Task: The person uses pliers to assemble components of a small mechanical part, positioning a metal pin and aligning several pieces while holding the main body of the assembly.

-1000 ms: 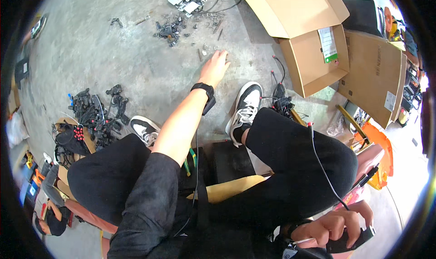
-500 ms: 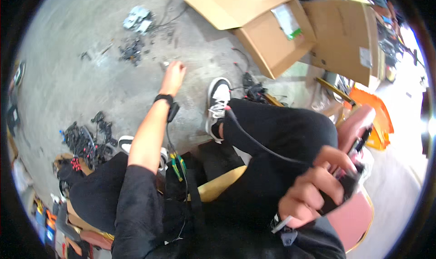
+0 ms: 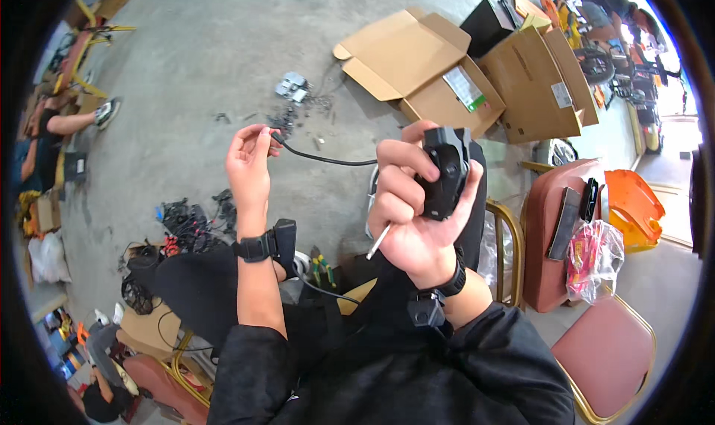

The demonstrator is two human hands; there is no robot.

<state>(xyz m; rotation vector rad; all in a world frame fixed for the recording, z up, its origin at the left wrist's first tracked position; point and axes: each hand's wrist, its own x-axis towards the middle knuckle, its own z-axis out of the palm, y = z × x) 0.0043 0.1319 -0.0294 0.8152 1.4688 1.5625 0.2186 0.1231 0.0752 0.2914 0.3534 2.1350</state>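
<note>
L. hand [image 3: 249, 160]: thumb & fingers together, clamped on tip of blk. cable [image 3: 324, 157]; ½ s ago it was w/o cable, reaching out over the floor [image 3: 186, 75]. R. hand [image 3: 410, 235]: fingers wrapped firmly round blk. device [image 3: 447, 179], now raised in front of body; earlier held low, lower R. Cable: now strung betw. both hands; prev. loose over R. thigh. Pale stick [image 3: 377, 243]: betw. R. fingers, as before. Metal part [image 3: 293, 87]: on floor, L. of open carton's [image 3: 406, 49] near L. corner, unmoved. White sheet [image 3: 463, 88], grn. edge: in same carton, nr. far edge. Clear bag [image 3: 596, 257], pink contents: at R. edge of reddish chair [image 3: 547, 231], now more fully in view. Dk. cable bundle [image 3: 190, 227]: floor, L. of L. forearm.
</note>
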